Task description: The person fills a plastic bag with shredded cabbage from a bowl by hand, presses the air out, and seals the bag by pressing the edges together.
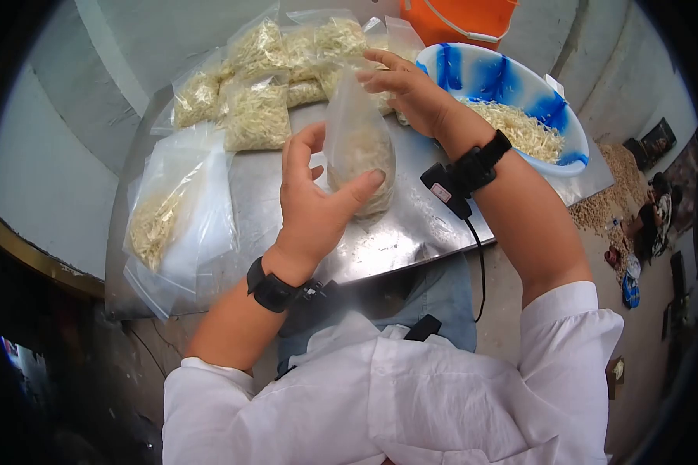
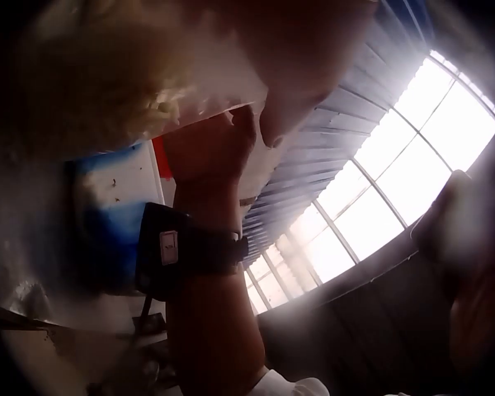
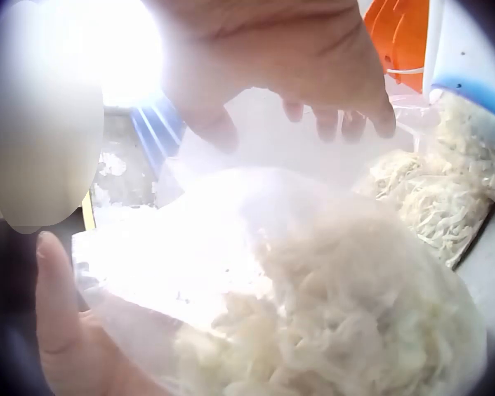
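White sleeves frame a clear bag of pale shreds, held upright over the counter. Left hand wraps its grip round the belly, and right hand pinches the mouth at 12 o'clock. Filled bags lie at 11, a blue basin at 2.

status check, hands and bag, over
Left hand grips bag of pale shreds low down. Right hand pinches its top. Blue basin to the right, filled bags behind, none in the way.
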Motion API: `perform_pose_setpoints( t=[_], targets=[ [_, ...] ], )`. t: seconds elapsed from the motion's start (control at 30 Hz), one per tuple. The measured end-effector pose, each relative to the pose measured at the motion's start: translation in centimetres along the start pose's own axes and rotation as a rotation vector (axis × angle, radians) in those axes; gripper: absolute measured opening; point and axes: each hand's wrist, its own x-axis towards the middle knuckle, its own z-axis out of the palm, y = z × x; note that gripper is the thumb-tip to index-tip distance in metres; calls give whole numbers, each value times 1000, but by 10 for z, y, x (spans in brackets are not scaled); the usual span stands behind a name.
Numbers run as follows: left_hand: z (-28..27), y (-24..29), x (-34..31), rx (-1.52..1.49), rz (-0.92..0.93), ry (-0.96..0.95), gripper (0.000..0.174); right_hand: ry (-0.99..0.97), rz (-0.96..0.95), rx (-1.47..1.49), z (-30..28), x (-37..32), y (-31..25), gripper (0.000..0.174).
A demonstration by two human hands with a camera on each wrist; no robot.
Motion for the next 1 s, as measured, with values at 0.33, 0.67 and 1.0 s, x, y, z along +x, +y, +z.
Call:
perform_pose_setpoints(
  t=[0.33, 0.67, 1.0],
  targets=[
    [-50, -5, 24, -90, 75, 70, 12, -179, -27, 193, -20, -22, 1, 24],
    [-72, -8, 44, -243, 66, -103, 13, -173, -100, 120, -18, -76, -4, 23],
    [-78, 9, 47, 21, 161, -135, 19, -158, -176, 37, -17, -70, -10, 15]
  ],
)
